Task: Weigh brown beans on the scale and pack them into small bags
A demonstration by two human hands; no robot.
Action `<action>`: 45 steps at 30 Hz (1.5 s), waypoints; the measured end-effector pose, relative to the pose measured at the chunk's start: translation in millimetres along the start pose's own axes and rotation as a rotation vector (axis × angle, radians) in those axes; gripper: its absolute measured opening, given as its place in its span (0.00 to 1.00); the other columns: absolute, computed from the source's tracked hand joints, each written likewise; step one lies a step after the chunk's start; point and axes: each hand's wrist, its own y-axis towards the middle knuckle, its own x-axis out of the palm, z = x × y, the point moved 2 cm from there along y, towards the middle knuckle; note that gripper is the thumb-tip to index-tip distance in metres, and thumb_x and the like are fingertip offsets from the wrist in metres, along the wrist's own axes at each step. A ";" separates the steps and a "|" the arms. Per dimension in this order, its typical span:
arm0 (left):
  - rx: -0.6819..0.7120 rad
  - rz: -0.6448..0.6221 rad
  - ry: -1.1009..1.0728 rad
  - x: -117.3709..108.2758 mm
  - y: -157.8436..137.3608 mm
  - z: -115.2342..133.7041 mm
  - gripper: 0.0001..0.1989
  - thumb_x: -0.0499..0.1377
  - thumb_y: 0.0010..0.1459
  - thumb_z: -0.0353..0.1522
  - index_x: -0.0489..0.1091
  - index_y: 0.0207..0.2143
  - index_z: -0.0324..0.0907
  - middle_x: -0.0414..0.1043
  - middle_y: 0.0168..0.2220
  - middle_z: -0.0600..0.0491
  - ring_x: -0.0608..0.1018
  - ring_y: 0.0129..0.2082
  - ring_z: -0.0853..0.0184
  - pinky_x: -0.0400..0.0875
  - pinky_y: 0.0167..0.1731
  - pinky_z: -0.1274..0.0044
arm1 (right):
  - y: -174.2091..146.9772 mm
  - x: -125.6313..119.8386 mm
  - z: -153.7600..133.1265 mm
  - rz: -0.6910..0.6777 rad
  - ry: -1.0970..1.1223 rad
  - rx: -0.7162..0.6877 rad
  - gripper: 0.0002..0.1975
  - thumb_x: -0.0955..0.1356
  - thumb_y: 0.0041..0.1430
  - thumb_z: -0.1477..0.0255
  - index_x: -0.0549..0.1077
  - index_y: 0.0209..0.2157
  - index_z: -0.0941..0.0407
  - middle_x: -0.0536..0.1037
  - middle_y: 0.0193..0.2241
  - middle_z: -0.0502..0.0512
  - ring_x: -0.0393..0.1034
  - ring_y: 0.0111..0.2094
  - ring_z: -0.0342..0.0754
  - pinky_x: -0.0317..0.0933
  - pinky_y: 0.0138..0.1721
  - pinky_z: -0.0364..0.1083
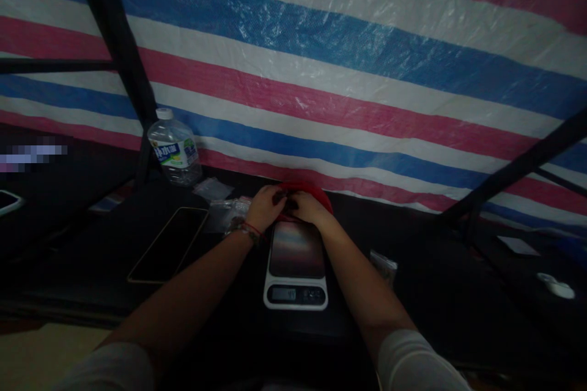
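Both hands are close together over a round red dish (321, 195) behind the scale. My left hand (265, 206), with a bracelet and red string at the wrist, has its fingers curled at the dish's left side. My right hand (308, 206) is bent inward from the right, its fingertips near those of the left. Something small and dark shows between the fingertips; its kind is too dim to tell. In front of the dish lies a white digital scale (296, 253) with a shiny dark plate and a lit display. Clear plastic bags (220, 215) lie left of my left hand.
A phone (169, 245) lies to the left, with a large clear bottle (177, 149) behind it. Right of my right forearm is a small clear packet (384, 266). A striped sheet (321, 98) hangs behind the black table, with dark frame poles (112, 30) at the sides.
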 end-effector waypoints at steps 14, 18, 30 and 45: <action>-0.013 -0.151 -0.035 5.5 -2.8 1.6 0.23 0.58 0.56 0.31 0.65 0.55 0.41 0.74 0.50 0.46 0.76 0.49 0.59 0.69 0.52 0.69 | 0.6 -9.5 -1.5 -0.013 0.008 0.056 0.14 0.66 0.54 0.79 0.80 0.41 0.57 0.82 0.40 0.58 0.75 0.42 0.50 0.63 0.44 0.43; 0.005 -0.198 -0.011 6.7 -2.3 4.3 0.20 0.57 0.56 0.31 0.67 0.52 0.42 0.75 0.47 0.47 0.77 0.46 0.59 0.70 0.49 0.69 | 0.9 -17.2 5.7 0.109 0.082 0.112 0.15 0.67 0.53 0.80 0.80 0.40 0.56 0.81 0.41 0.57 0.75 0.43 0.49 0.63 0.46 0.43; -0.074 -0.224 0.038 10.3 -2.1 8.2 0.19 0.58 0.55 0.31 0.70 0.50 0.41 0.76 0.46 0.48 0.78 0.46 0.60 0.71 0.49 0.73 | 5.5 -10.3 -1.5 0.289 0.432 -0.017 0.16 0.68 0.54 0.81 0.79 0.42 0.53 0.80 0.42 0.53 0.74 0.43 0.46 0.66 0.48 0.45; -0.003 -0.034 0.011 6.0 0.7 2.9 0.20 0.58 0.54 0.29 0.70 0.51 0.39 0.75 0.48 0.47 0.76 0.49 0.60 0.68 0.54 0.69 | -4.2 -4.2 5.8 -0.001 -0.058 0.111 0.17 0.68 0.56 0.73 0.77 0.48 0.59 0.77 0.47 0.66 0.74 0.44 0.55 0.64 0.46 0.47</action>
